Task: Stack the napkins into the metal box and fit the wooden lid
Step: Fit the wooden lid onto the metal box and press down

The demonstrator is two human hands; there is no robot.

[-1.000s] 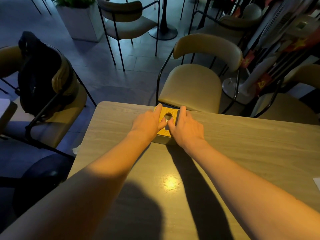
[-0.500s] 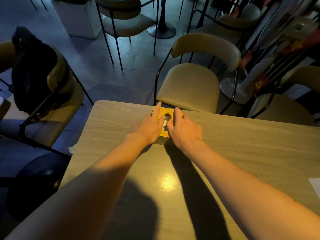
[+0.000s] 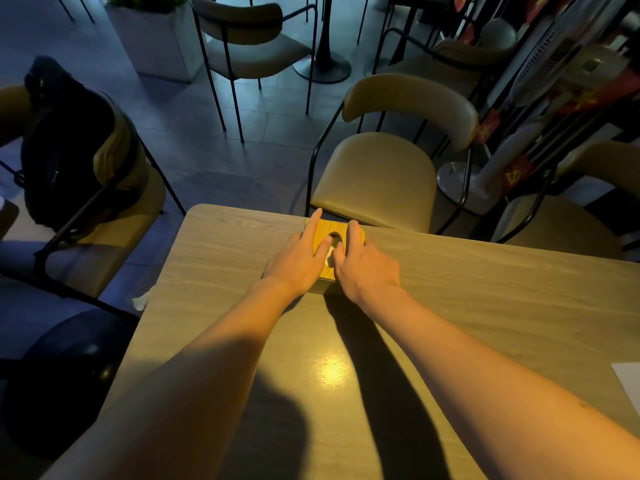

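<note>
Left hand (image 3: 294, 263) and right hand (image 3: 367, 268) lie flat, fingers spread, on the wooden lid (image 3: 337, 227), apparently seating it on the metal box (image 3: 320, 289) at the tabletop's (image 3: 485, 306) far edge.

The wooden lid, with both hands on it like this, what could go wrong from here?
The box sits near the table's far edge; a forward push could slide it off. The napkin pokes through the wooden lid's hole under the left hand and right hand, so it may tear or jam.
</note>
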